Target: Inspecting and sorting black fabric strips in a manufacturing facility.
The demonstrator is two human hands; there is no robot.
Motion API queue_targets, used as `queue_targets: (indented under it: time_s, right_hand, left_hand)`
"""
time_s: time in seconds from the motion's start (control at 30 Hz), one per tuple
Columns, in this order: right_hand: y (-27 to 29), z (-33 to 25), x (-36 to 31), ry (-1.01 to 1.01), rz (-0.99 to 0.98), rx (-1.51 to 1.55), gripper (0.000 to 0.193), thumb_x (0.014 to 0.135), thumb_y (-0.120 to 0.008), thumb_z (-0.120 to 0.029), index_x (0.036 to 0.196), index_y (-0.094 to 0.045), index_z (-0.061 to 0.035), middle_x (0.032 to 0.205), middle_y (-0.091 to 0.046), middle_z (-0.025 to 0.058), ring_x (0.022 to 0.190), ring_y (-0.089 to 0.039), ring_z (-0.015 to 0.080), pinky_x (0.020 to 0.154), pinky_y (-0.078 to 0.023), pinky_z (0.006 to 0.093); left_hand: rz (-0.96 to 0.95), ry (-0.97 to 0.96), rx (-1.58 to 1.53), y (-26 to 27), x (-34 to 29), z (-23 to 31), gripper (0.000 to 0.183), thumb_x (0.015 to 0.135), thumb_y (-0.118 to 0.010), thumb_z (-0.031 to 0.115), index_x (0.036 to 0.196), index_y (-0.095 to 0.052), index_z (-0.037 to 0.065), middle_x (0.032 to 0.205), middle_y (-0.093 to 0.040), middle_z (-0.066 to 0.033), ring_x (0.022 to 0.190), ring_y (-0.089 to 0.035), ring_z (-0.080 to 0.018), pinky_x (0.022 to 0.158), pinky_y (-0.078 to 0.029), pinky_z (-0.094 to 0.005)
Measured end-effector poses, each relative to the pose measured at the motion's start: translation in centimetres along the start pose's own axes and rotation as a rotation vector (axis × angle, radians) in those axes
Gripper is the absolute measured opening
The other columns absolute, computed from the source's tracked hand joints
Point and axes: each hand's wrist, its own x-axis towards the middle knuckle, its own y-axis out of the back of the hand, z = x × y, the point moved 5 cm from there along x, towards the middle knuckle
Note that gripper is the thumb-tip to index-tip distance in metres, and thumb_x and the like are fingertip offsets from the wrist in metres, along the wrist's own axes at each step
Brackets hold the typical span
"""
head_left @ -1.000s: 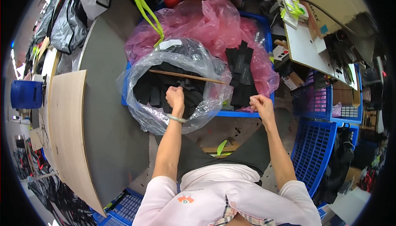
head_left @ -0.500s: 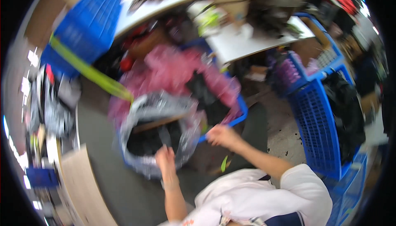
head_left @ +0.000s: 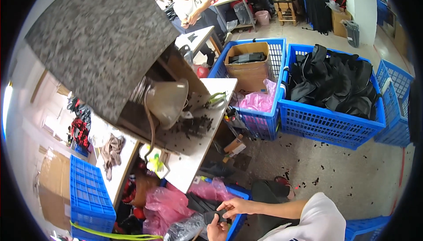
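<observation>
over the lowest blue crate [head_left: 238, 226], my left fingers [head_left: 215, 228] and right fingers [head_left: 230, 204] are pinched on a flat black piece [head_left: 211, 217], likely two-handed to steady it; pink plastic sheeting [head_left: 162, 206] lies beside, probably crate lining.

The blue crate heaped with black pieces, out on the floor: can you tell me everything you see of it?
The blue crate is rectangular and looks like plastic, with slotted, grid-like walls and an open top. It stands upright on the grey floor. Soft-looking black pieces fill it, some rising above the rim. Its left side is close beside another blue crate; whether they touch is unclear.
</observation>
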Motion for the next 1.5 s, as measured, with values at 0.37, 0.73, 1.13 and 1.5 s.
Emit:
queue_targets:
  time_s: [0.37,0.73,1.13,1.5]
  right_hand:
    - [10.2,-14.3,-4.7,0.240,0.476,0.212,0.031,0.080,-0.053,0.005,0.109,-0.060,-0.0009,0.073,-0.058,0.0035,0.066,-0.056,0.0084,0.063,-0.045,0.0208]
    - [16.0,-31.8,-14.6,0.294,0.774,-0.144,0.023,0.077,-0.052,0.005,0.098,-0.062,0.0004,0.081,-0.062,0.0028,0.070,-0.058,0.0070,0.063,-0.047,0.0209]
    - [15.2,-45.5,-17.9,0.615,0.920,-0.553,0.025,0.071,-0.049,0.012,0.088,-0.062,0.0011,0.083,-0.058,0.0057,0.074,-0.057,0.0111,0.065,-0.047,0.0224]
    - [17.1,-50.0,-14.0,0.637,1.084,-0.904,0.021,0.066,-0.053,0.011,0.083,-0.061,0.0015,0.077,-0.060,0.0109,0.066,-0.060,0.0200,0.060,-0.048,0.0287]
  left_hand:
    - [-0.031,0.345,-0.473,-20.0,4.1,3.6,0.020,0.090,-0.057,0.017,0.089,-0.058,-0.003,0.087,-0.060,-0.0124,0.067,-0.059,-0.0207,0.060,-0.054,-0.0269]
    - [-0.222,0.419,-0.125,-39.3,0.2,7.7,0.018,0.087,-0.058,0.007,0.102,-0.058,-0.003,0.097,-0.061,-0.0135,0.088,-0.061,-0.0234,0.075,-0.054,-0.0312]
    - [-0.534,0.392,-0.277,-51.0,-1.5,13.5,0.019,0.090,-0.056,0.016,0.103,-0.055,0.002,0.100,-0.061,-0.0105,0.089,-0.062,-0.0203,0.072,-0.057,-0.0321]
    - [-0.417,-0.290,0.088,-50.6,2.2,18.5,0.039,0.078,-0.067,0.001,0.113,-0.050,0.002,0.096,-0.053,-0.0046,0.081,-0.057,-0.0156,0.068,-0.053,-0.0257]
